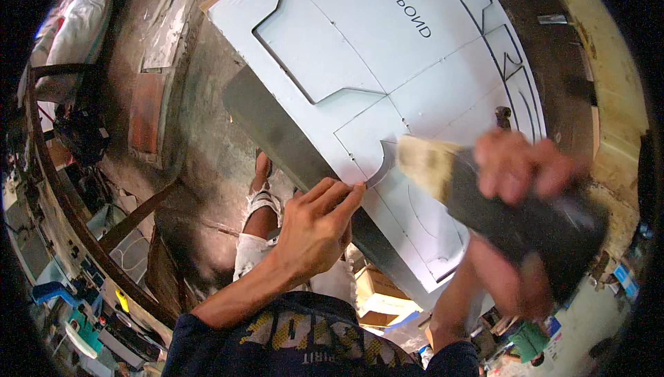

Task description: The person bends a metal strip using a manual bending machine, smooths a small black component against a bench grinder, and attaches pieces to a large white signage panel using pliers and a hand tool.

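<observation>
My left hand (321, 218) reaches over the near-left edge of a large white board (304, 24), its thumb and fingers pinched together on a thin curved grey strip (379, 169). The strip follows a curve on the board; its end is hidden by the fingertips. My right hand (508, 280), smeared by motion, has its fingers wrapped round a thick dark tool with a pale yellowish block-like end (423, 162). That end is over the board, to the right of the strip; whether it touches cannot be told. Black outlines and fine lines run across the board.
Beneath the board is a dark flat surface (266, 111). A small dark metal piece (503, 115) is near its right side. Cardboard boxes (379, 292) stand below the near edge. Long planks (159, 59) lie on the floor at left, beyond a curving dark bench edge (90, 238).
</observation>
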`<action>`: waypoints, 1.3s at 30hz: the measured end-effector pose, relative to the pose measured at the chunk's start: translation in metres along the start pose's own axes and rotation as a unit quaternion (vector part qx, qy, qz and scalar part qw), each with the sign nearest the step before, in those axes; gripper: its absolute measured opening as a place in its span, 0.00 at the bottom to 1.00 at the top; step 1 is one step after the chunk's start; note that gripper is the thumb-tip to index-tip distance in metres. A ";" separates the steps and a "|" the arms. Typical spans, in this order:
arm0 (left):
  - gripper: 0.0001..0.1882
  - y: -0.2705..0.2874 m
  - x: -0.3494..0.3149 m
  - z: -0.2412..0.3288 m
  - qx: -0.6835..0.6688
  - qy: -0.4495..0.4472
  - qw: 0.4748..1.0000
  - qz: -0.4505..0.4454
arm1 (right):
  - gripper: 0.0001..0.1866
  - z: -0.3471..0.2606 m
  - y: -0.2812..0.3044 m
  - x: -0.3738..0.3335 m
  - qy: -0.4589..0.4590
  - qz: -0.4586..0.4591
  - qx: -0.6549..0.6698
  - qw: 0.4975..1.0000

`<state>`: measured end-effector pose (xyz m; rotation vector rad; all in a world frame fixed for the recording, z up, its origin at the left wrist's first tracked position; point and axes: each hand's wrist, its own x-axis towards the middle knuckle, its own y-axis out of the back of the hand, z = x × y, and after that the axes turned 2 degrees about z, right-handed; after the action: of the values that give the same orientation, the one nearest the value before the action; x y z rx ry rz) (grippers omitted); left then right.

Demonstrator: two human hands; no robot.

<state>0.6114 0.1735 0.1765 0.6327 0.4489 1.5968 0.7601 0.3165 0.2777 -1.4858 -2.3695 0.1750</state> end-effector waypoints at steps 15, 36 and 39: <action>0.27 -0.001 0.001 0.001 0.000 0.021 1.000 -0.006 | 0.26 -0.001 -0.003 -0.006 0.026 0.012 0.021 0.999; 0.32 0.005 0.000 -0.001 0.024 -0.027 0.999 -0.019 | 0.19 0.020 -0.029 -0.037 0.038 0.027 -0.022 0.999; 0.26 0.002 0.005 -0.003 0.041 -0.059 0.997 -0.025 | 0.15 0.020 -0.025 -0.046 0.068 0.096 0.007 0.993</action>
<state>0.6080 0.1788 0.1764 0.7679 0.4401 1.4909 0.7505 0.2656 0.2561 -1.6624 -2.1146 0.1321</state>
